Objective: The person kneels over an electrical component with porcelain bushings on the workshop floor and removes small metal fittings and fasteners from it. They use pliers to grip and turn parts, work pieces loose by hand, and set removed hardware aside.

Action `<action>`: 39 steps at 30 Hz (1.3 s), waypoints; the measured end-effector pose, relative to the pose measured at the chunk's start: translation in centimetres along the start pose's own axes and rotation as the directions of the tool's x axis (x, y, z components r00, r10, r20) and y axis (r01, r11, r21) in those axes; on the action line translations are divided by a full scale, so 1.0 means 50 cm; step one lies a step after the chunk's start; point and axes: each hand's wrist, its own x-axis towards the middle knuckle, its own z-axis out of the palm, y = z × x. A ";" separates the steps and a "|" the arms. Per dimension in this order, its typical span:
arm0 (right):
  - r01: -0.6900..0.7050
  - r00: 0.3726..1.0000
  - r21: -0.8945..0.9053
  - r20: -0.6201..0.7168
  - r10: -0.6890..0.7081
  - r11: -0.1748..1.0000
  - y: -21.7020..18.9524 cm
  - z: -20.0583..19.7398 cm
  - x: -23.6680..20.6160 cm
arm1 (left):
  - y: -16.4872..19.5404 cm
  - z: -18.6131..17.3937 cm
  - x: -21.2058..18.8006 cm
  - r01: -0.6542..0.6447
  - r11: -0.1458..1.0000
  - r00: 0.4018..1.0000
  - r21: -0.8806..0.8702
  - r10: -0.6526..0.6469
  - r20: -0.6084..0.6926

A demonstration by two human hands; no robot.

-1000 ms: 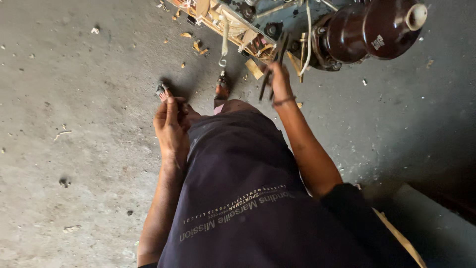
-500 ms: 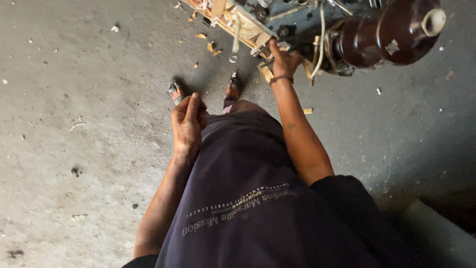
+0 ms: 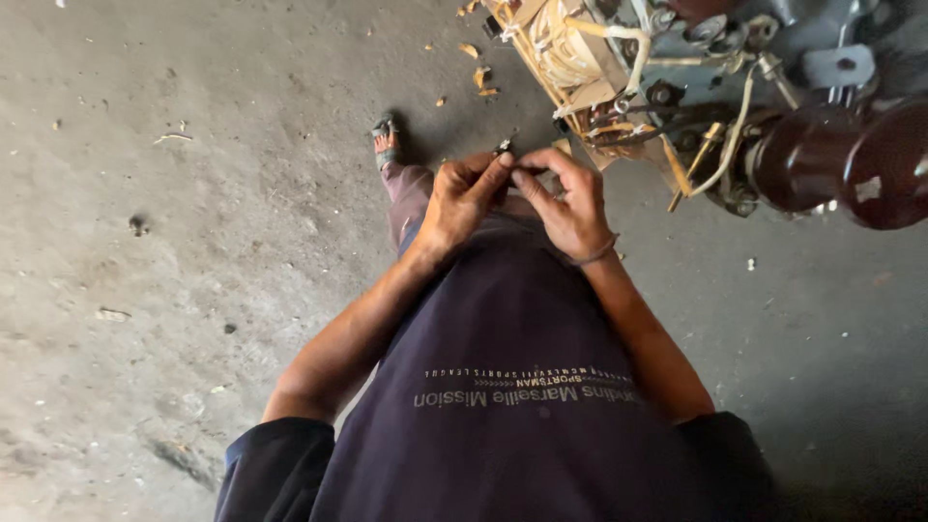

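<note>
I saw both hands meet in front of my dark shirt [image 3: 512, 387], the left hand [image 3: 462, 198] and the right hand [image 3: 572, 201] with fingers pinched closed on one small dark part [image 3: 509, 166] held between their tips. It sat just above the shirt's hem, near the wired machine [image 3: 619, 68] on the concrete floor [image 3: 193, 242]; I could not tell what the part was.
</note>
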 end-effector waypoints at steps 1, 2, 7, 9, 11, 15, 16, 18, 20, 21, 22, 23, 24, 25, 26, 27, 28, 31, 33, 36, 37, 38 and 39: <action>-0.018 1.000 -0.078 0.019 0.019 0.997 -0.008 0.001 0.001 | -0.007 0.000 -0.001 0.027 0.999 1.000 0.017 -0.027 -0.006; 0.013 1.000 -0.112 -0.001 -0.013 0.994 -0.010 0.005 0.000 | -0.014 -0.002 -0.004 0.057 0.998 0.998 0.035 -0.057 -0.020; -0.024 0.994 0.295 -0.091 0.053 0.955 0.040 0.012 -0.010 | -0.068 -0.022 -0.011 0.242 0.824 0.967 -0.512 -0.248 0.057; -0.082 0.990 0.398 -0.075 0.121 0.914 0.068 0.004 -0.017 | -0.089 -0.029 -0.013 0.198 0.787 0.980 -0.584 -0.142 0.141; -0.145 0.984 0.450 -0.025 0.175 0.881 0.090 -0.003 -0.023 | -0.098 -0.033 -0.010 0.111 0.880 0.989 -0.462 -0.050 0.142; -0.287 0.958 0.478 0.115 0.264 0.830 0.107 0.001 -0.040 | -0.071 -0.023 -0.014 0.076 0.956 0.996 -0.282 -0.057 0.074; -0.322 0.946 0.490 0.141 0.292 0.810 0.107 0.005 -0.042 | -0.057 -0.016 -0.017 0.002 0.989 0.998 -0.148 0.007 0.059; -0.326 0.945 0.442 0.155 0.286 0.836 0.106 0.012 -0.042 | -0.025 0.001 -0.027 -0.141 0.982 0.989 0.125 0.134 0.064; -0.318 0.948 0.412 0.149 0.281 0.854 0.103 0.017 -0.041 | 0.005 0.014 -0.032 -0.241 0.878 0.969 0.413 0.192 0.156; -0.307 0.952 0.408 0.136 0.275 0.860 0.102 0.018 -0.040 | 0.017 0.018 -0.032 -0.293 0.788 0.955 0.542 0.213 0.208; -0.297 0.955 0.404 0.123 0.270 0.865 0.101 0.017 -0.040 | 0.026 0.021 -0.030 -0.319 0.775 0.947 0.546 0.236 0.218; -0.304 0.953 0.422 0.140 0.270 0.854 0.100 0.015 -0.040 | 0.033 0.022 -0.028 -0.341 0.763 0.939 0.549 0.256 0.228; -0.315 0.949 0.439 0.159 0.273 0.841 0.098 0.012 -0.041 | 0.038 0.023 -0.027 -0.361 0.753 0.932 0.551 0.274 0.237; -0.327 0.945 0.456 0.175 0.277 0.828 0.097 0.009 -0.043 | 0.041 0.024 -0.027 -0.344 0.774 0.938 0.531 0.258 0.231; -0.339 0.940 0.456 0.186 0.285 0.823 0.096 0.006 -0.044 | 0.042 0.023 -0.026 -0.328 0.794 0.943 0.512 0.242 0.228; -0.348 0.937 0.456 0.195 0.290 0.819 0.096 0.003 -0.046 | 0.042 0.023 -0.026 -0.312 0.812 0.947 0.492 0.228 0.225; -0.356 0.934 0.455 0.205 0.293 0.816 0.096 0.002 -0.047 | 0.042 0.022 -0.027 -0.306 0.815 0.949 0.493 0.217 0.229; -0.358 0.933 0.462 0.203 0.295 0.812 0.097 -0.001 -0.049 | 0.041 0.021 -0.029 -0.294 0.825 0.950 0.483 0.198 0.242; -0.368 0.930 0.477 0.209 0.304 0.798 0.101 -0.001 -0.052 | 0.042 0.020 -0.030 -0.308 0.830 0.944 0.464 0.205 0.260; -0.359 0.933 0.495 0.208 0.293 0.791 0.108 -0.002 -0.059 | 0.044 0.020 -0.029 -0.333 0.804 0.938 0.493 0.229 0.260; -0.350 0.936 0.499 0.205 0.285 0.793 0.110 -0.002 -0.060 | 0.044 0.020 -0.029 -0.308 0.837 0.945 0.452 0.213 0.250; -0.347 0.938 0.500 0.204 0.281 0.794 0.112 -0.002 -0.063 | 0.045 0.020 -0.029 -0.280 0.869 0.951 0.408 0.194 0.240; -0.345 0.938 0.500 0.204 0.279 0.794 0.113 -0.002 -0.064 | 0.046 0.020 -0.031 -0.248 0.898 0.958 0.362 0.172 0.230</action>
